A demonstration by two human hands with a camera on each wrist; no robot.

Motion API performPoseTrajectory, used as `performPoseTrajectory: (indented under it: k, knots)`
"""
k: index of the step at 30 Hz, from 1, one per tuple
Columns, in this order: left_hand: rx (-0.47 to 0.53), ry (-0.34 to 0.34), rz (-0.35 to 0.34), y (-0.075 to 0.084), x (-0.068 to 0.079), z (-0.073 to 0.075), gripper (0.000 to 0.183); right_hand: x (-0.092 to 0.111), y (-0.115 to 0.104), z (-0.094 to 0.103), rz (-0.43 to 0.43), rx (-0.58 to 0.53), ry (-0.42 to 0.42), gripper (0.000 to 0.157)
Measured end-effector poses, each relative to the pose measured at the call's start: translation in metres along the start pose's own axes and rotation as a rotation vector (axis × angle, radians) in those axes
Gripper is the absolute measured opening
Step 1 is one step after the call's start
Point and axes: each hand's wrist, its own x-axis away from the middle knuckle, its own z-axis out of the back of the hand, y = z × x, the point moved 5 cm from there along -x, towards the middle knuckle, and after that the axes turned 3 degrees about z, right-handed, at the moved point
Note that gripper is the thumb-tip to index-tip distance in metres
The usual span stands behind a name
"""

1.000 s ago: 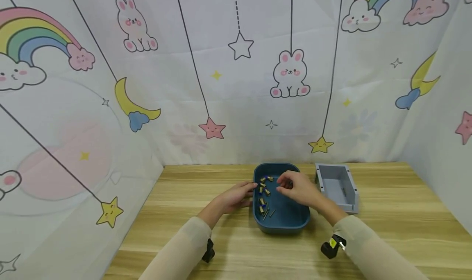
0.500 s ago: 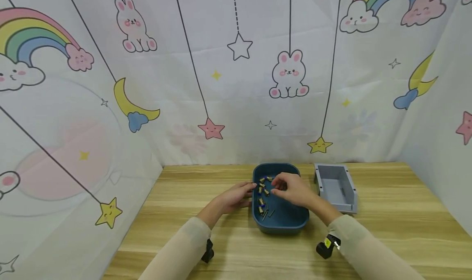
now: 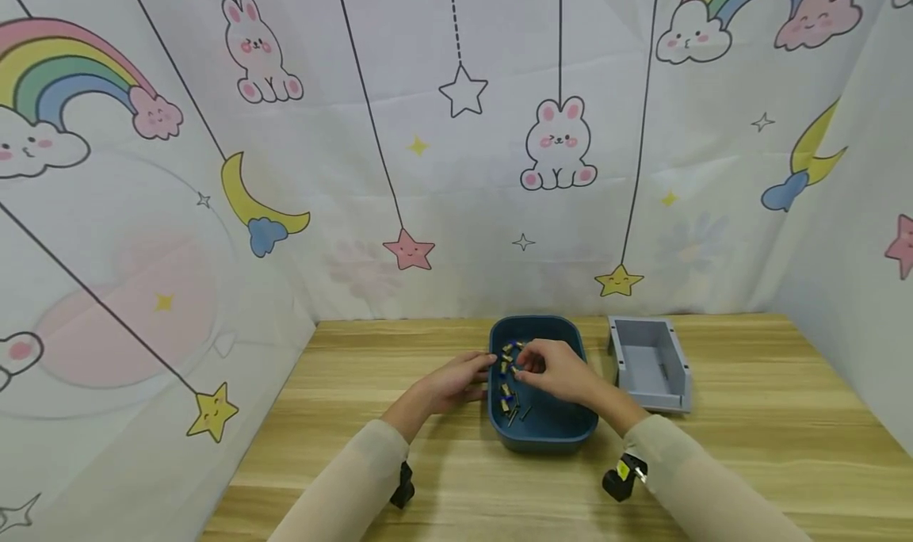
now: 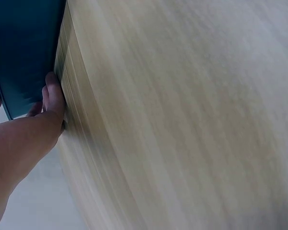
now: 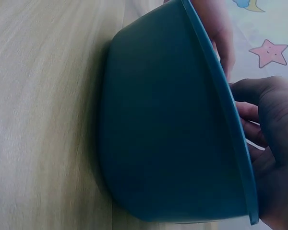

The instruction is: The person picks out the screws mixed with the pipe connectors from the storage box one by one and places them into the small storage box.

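Left hand (image 3: 456, 381) grips the left wall of the blue bin (image 3: 559, 425); right hand (image 3: 559, 370) is inside, thumb and index fingertips at one of the small brass pieces (image 3: 506, 390); can't tell if pinched. Hands apart, either side of the bin's middle. Brass pieces, some with blue parts, lie scattered along the bin's left side, with a few thin pins (image 3: 526, 413) toward the near end. Bin sits upright on the wood-grain table (image 3: 371, 344), near the back edge. Gray box (image 3: 659, 402) just right of it, a small thin piece (image 3: 665, 372) inside. Light sleeves (image 3: 364, 463), black devices (image 3: 619, 482) at both wrists. White cloth (image 3: 471, 185) behind, printed with bunnies, stars, rainbows.
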Motion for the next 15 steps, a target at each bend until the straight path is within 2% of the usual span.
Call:
performPoseTrajectory:
  k: [15]
  knots:
    - [-0.004, 0.0, 0.003, 0.0006, 0.0009, -0.0013, 0.061, -0.0018, -0.0006, -0.0059, -0.053, -0.082, -0.032, 0.015]
